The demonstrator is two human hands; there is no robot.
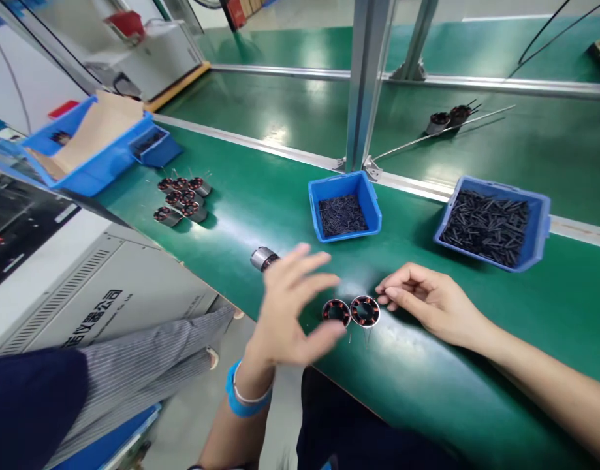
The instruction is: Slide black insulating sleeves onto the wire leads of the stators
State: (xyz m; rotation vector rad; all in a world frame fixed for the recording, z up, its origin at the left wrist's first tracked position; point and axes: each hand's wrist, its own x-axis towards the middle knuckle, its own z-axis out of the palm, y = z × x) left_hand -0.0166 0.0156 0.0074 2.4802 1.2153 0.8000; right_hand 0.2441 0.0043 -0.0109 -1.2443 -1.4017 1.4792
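Note:
Two round motor stators with copper windings stand side by side on the green table, the left stator [335, 304] touching the right stator [373, 316]. Thin wire leads stick out from them toward me. My left hand [292, 313] hovers beside the left stator, fingers spread, slightly blurred, with nothing in it. Close to the right stator is my right hand [427, 301], its thumb and fingers drawn together; whatever may be between the tips is too small to make out. Another stator [263, 258] lies on its side beyond my left hand.
Short black tubes fill a small blue bin [345, 215] and a larger blue bin [490, 225]. Several stators [185, 199] cluster at left, near a blue crate [104, 166] with cardboard. A metal post [368, 85] rises behind. Another person's striped trouser leg [147, 356] is at left.

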